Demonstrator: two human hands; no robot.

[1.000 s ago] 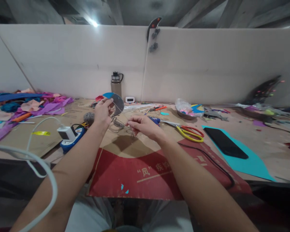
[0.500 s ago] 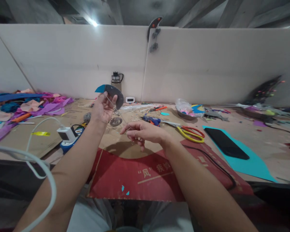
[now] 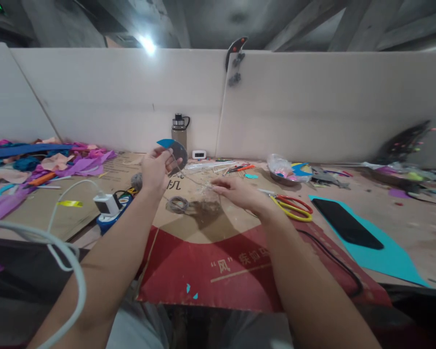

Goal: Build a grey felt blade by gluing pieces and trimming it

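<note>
My left hand [image 3: 160,167], raised above the cardboard, is closed on a dark grey curved piece [image 3: 179,154] with a blue pointed end [image 3: 166,143]. A thin grey string [image 3: 189,178] slants down from that hand towards my right hand [image 3: 236,194]. The right fingertips are pinched together at the string's blurred far end. Beneath the hands, a loose coil of grey string [image 3: 178,205] rests on the brown and red cardboard [image 3: 174,276]. Part of the curved piece is hidden behind the left fingers.
Scissors [image 3: 294,208] with red and yellow handles lie right of my right hand. A black phone [image 3: 347,223] rests on turquoise sheet material [image 3: 396,261]. A charger [image 3: 107,205] and white cable are at left, a bottle [image 3: 179,133] at the back.
My right hand has moved right and slightly up, away from the left hand. The left hand has shifted a little right and down, the curved piece turning with it. The string coil is less covered.
</note>
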